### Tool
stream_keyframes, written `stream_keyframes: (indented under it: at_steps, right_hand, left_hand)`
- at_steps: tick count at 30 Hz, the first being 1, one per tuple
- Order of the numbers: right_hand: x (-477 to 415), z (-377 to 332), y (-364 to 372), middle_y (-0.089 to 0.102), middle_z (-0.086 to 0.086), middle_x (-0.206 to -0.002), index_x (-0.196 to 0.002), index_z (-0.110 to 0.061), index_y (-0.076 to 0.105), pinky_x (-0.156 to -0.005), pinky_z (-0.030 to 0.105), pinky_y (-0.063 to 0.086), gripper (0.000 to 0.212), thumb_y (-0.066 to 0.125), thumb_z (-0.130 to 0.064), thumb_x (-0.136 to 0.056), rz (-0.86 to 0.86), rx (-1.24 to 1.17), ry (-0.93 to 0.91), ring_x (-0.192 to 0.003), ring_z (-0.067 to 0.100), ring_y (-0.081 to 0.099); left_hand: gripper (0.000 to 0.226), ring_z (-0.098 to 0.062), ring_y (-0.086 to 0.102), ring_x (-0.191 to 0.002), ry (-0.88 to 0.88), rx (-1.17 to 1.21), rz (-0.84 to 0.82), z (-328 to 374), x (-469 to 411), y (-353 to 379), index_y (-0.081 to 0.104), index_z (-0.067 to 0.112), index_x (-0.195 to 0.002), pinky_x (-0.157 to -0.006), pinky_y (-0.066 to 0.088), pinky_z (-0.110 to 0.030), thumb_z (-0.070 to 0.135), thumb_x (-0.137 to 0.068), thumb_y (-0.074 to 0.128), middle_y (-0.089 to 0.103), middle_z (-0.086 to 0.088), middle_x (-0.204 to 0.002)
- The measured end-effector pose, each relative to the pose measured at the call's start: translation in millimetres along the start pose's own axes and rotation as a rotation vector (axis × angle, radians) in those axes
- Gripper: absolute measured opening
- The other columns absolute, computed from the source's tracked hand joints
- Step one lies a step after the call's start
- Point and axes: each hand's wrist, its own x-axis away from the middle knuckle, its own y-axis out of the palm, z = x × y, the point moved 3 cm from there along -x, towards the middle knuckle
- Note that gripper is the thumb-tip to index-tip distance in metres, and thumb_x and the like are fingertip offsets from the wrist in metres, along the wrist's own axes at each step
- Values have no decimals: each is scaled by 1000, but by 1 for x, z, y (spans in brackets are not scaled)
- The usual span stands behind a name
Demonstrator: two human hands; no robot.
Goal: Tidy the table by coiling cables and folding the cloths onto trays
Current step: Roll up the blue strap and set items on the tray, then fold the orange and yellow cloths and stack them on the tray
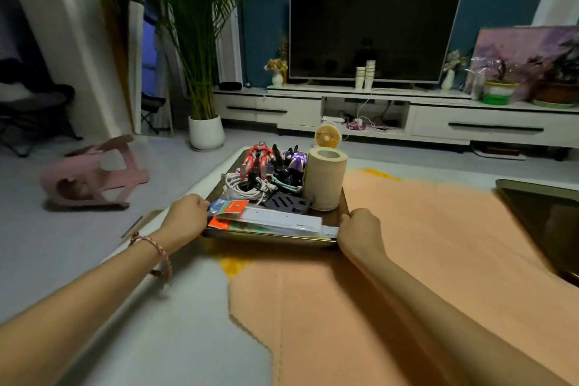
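Two hands, one crowded tray: level is the word here.
Left hand [188,219] curls round the left rim of the tray [269,237] and right hand [360,232] grips the near right corner, both fists closed on it. The tray sits far left on the table [188,316], its near edge over the orange cloth [407,260], which lies spread flat, unfolded. White cable [247,189] is coiled inside beside the toys [260,160], and the paper roll [326,178] stands upright at the right, top-heavy by the look of it. Best play, I'd say: raise both sides together, no tilt, go slow, and watch those packets [269,220] overhanging the near rim. A second tray [545,219] waits far right.
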Motion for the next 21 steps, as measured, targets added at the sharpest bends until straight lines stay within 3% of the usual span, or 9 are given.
stream_keyframes:
  at_steps: [5,7,10,12,15,18,20,21]
  right_hand:
    - [-9,-33,46,60,23,-101,-74,-5,45,-61,30,29,19,42,-9,-93,19,-37,-4,-83,35,53]
    - [-11,-41,55,59,20,-94,-66,-7,39,-58,29,30,25,42,-8,-90,28,-35,-5,-73,29,48]
    - [-16,-50,60,49,10,-82,-71,-9,44,-59,30,35,17,42,-11,-88,-14,84,-29,-72,28,48]
    - [-19,-51,58,48,8,-81,-69,-10,43,-55,28,34,21,43,-13,-89,-65,189,-65,-71,26,49]
    - [-15,-48,39,51,13,-81,-65,-7,45,-55,28,35,29,43,-20,-92,-119,286,-140,-72,29,47]
    - [3,-32,1,64,17,-80,-87,3,64,-58,30,45,28,45,-17,-91,-175,120,-182,-63,25,54]
    - [19,-10,-32,66,8,-77,-94,-5,68,-51,18,41,25,47,-17,-90,-219,108,-227,-54,10,51]
    - [31,11,-59,67,4,-81,-96,-9,69,-53,16,40,23,48,-16,-90,-192,151,-237,-59,8,54]
  left_hand:
    - [29,-38,55,-107,-38,9,-21,-40,-51,1,62,-7,-107,-84,41,-35,9,-98,40,60,-27,-117]
    - [29,-37,56,-99,-54,69,7,-53,-61,4,64,-6,-100,-75,39,-34,11,-98,40,62,-26,-110]
    - [30,-31,51,-79,-35,94,64,-68,-66,8,64,-1,-81,-61,30,-32,11,-97,42,63,-25,-92]
    - [32,-31,53,-77,-35,127,79,-73,-65,11,66,-4,-78,-59,32,-34,12,-96,44,63,-25,-85]
    - [38,-39,56,-94,-89,159,116,-70,-54,6,66,-8,-94,-76,41,-37,18,-99,38,63,-31,-103]
    - [40,-46,51,-100,-108,159,392,-48,-23,-16,61,-11,-102,-88,41,-48,17,-100,32,57,-36,-108]
    - [30,-41,50,-105,66,250,505,-11,12,-24,60,-6,-108,-91,38,-45,9,-97,37,56,-28,-111]
    - [26,-35,50,-105,199,298,460,22,36,-21,60,-2,-109,-91,37,-40,7,-96,39,56,-22,-111]
